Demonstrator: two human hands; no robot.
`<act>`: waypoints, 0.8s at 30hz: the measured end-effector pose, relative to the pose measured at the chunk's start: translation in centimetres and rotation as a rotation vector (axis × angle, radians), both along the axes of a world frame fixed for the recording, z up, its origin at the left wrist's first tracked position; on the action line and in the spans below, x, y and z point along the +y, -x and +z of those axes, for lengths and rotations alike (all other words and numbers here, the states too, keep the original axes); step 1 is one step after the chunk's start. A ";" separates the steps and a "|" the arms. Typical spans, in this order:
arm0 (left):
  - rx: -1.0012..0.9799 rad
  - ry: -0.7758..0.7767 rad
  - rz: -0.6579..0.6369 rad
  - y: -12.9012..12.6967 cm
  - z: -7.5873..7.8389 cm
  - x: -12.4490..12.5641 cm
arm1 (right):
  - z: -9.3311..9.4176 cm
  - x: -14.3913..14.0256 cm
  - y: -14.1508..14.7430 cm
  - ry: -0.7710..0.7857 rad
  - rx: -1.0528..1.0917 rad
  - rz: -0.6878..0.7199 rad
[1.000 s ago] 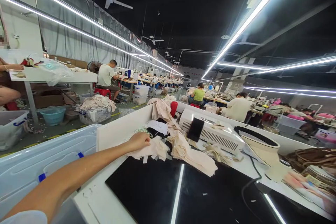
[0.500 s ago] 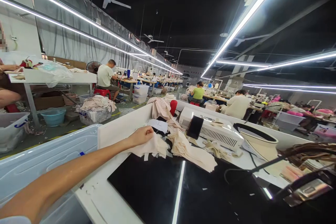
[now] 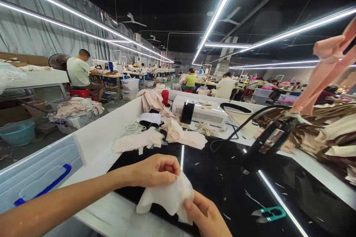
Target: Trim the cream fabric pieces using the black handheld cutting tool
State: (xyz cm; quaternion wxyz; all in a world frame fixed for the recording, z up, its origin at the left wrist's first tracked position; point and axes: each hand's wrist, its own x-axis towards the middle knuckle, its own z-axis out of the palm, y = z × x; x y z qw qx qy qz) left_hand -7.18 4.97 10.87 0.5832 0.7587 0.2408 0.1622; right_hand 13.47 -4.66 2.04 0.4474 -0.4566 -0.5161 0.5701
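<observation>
My left hand (image 3: 154,170) and my right hand (image 3: 205,214) both pinch a small cream fabric piece (image 3: 167,197) just above the near edge of the black work mat (image 3: 222,177). Farther back on the table lies a pile of cream fabric pieces (image 3: 139,140), with more folded ones (image 3: 180,135) beside it. A coil of white cord (image 3: 133,129) lies behind the pile.
Teal thread snips (image 3: 268,214) lie on the mat at the right. A black iron-like tool (image 3: 267,142) with a cable stands mid-right. A white machine (image 3: 200,113) with a phone (image 3: 187,112) leaning on it stands behind. Brown and cream straps (image 3: 328,133) are heaped right. A white bin (image 3: 41,170) is left. Other workers sit at distant tables.
My left hand drew back from the fabric pile to the near edge with one cream piece. My right hand came into view and took hold of it. The view shifted right and down.
</observation>
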 end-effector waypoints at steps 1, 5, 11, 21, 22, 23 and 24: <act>-0.002 0.029 0.026 -0.1 -0.3 -0.1 | 0.3 0.2 0.4 0.010 -0.019 0.021; 0.122 0.161 0.240 -0.4 -2.0 -0.1 | 0.4 -0.4 1.3 0.036 -0.035 -0.040; 0.360 0.238 0.169 -1.2 -3.6 0.2 | 0.2 -1.1 1.2 0.058 -0.137 -0.050; 0.155 0.036 0.193 -2.9 -5.3 1.1 | 0.5 -1.2 0.0 0.138 -0.227 0.078; 0.154 0.011 0.192 -3.2 -5.4 1.1 | 0.4 -1.3 -0.1 0.145 -0.236 0.089; 0.155 -0.012 0.187 -3.5 -5.5 1.1 | 0.4 -1.3 -0.2 0.152 -0.253 0.102; 0.158 -0.035 0.177 -3.8 -5.6 1.2 | 0.3 -1.4 -0.4 0.155 -0.282 0.114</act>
